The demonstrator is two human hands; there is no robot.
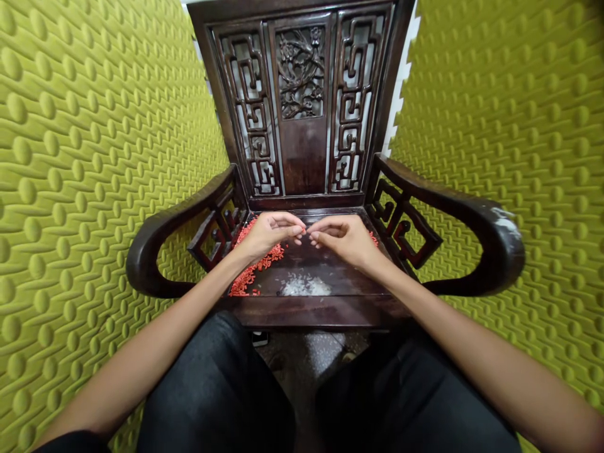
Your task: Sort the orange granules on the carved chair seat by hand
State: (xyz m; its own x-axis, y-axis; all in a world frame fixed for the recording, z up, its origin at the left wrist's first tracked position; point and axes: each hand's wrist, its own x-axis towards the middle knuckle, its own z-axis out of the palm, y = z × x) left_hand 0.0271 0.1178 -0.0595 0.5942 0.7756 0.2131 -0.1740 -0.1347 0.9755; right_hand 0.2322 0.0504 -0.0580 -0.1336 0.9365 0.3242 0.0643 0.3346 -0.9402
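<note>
1. Facing you, the carved wooden armchair (306, 154) offers its flat seat (330, 270), presumably as a handy worktop.
2. Loose orange-red pieces (243, 277) heap along the seat's left side, likely kept apart by bare wood.
3. Your left hand (271, 234) is nearly closed, seemingly pinching something; your right hand (346, 239) bends its fingers just beside, its hold impossible to tell.
4. Whitish slivers (306, 285) lie near the front edge, reachable by either hand.
5. One tiny reddish piece (304, 231) shows at your fingertips, probably raised for clear sight.

Carved dark chair (306, 154), yellow-green bumpy panels (75, 135)
</note>
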